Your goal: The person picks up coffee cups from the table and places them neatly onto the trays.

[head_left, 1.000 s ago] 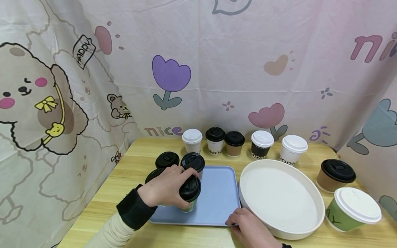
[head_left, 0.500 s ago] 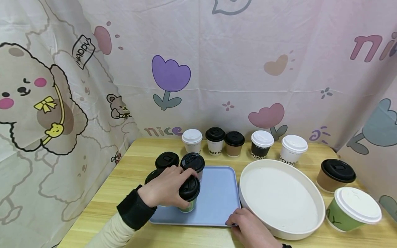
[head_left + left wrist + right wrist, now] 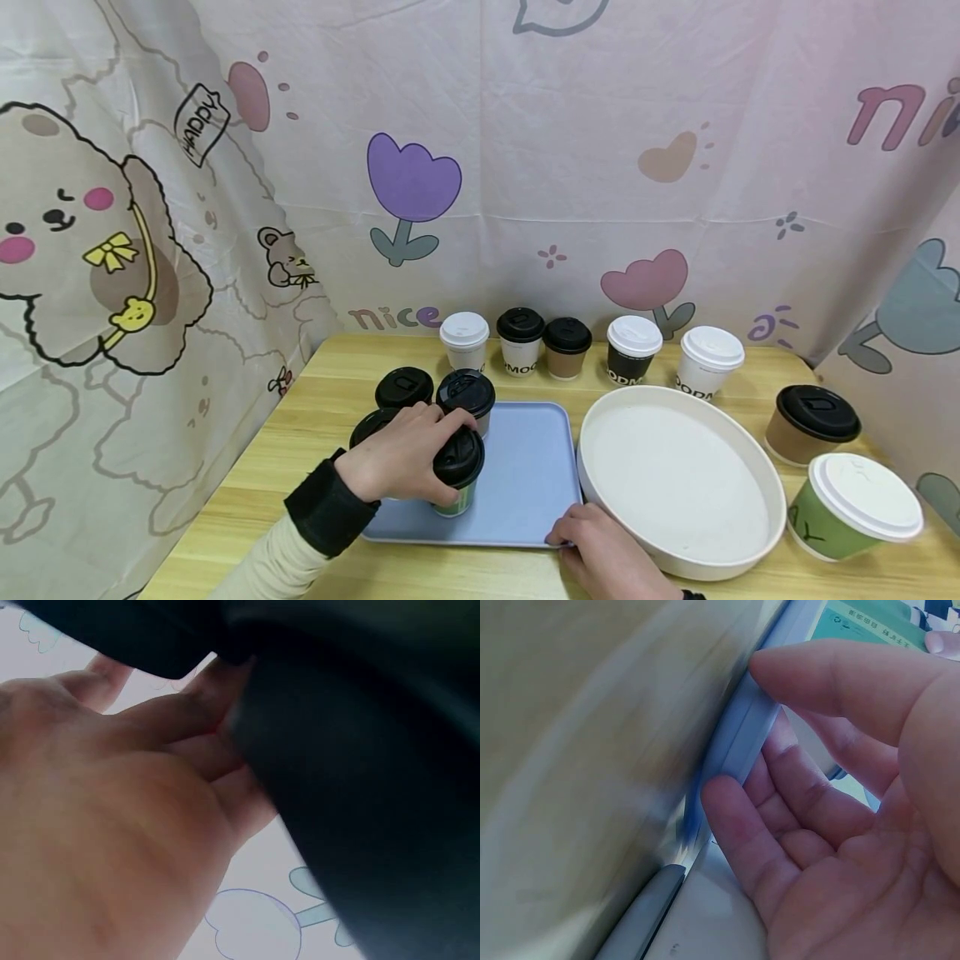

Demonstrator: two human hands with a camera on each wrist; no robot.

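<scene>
My left hand (image 3: 401,450) grips a green paper cup (image 3: 463,467) with a black lid, thumb on the near side and fingers over the lid. The cup stands upright on the left part of a blue tray (image 3: 525,475). Close around that hand are three more black-lidded cups: one (image 3: 467,392) behind the held cup, another (image 3: 405,387) at the back left, and a third (image 3: 367,425) partly hidden by the hand. My right hand (image 3: 603,550) holds the tray's near right corner; the right wrist view shows thumb and fingers (image 3: 739,817) against the rim. Dark blur fills much of the left wrist view.
A round white tray (image 3: 682,475) sits right beside the blue one. Along the back stand several lidded cups, among them a black cup with a white lid (image 3: 633,350). At the right are a brown cup (image 3: 812,423) and a large green cup (image 3: 851,508).
Almost nothing differs. The held green cup shifts very slightly left between the first frame and now; the right hand and the tray stay put.
</scene>
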